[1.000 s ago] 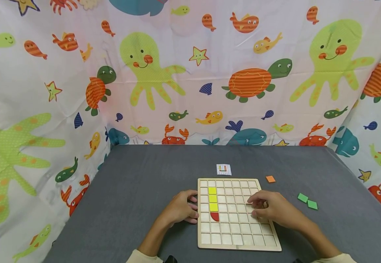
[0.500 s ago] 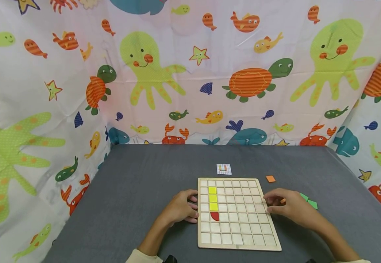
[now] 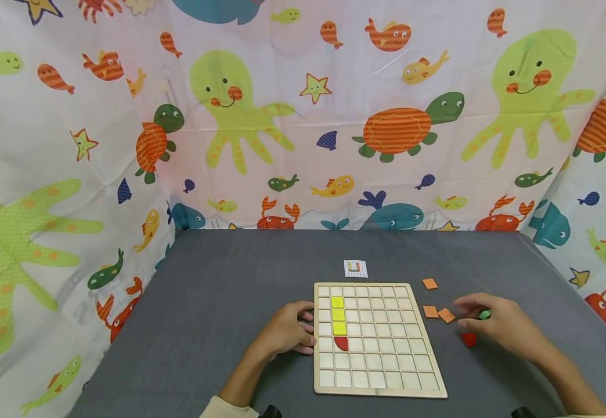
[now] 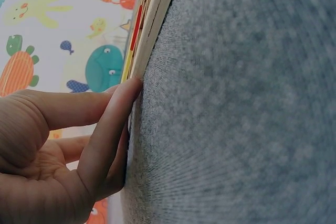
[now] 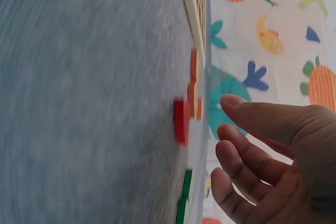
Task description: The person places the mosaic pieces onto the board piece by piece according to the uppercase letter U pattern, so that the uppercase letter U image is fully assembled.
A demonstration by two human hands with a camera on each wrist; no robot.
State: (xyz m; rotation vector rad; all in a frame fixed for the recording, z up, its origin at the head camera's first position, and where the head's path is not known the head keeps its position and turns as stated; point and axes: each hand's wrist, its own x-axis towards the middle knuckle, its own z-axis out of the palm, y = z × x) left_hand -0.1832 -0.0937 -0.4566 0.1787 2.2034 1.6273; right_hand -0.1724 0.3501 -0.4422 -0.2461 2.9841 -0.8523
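On the board [image 3: 381,348] lay yellow squares [image 3: 338,314] and a red piece [image 3: 341,343]; orange tiles [image 3: 430,312], green tiles [image 5: 187,183] and a red block [image 3: 468,339] remained alongside. Loose left hand [image 3: 287,330] touched the board; right hand [image 3: 501,324], fingers parted, held nothing.

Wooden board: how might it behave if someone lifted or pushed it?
The wooden board looks stiff, as its edge runs straight in the left wrist view. Lying flat and broad on the table, it would probably slide rather than tip. If tilted, the yellow tiles and red tile in its squares might shift or fall out.
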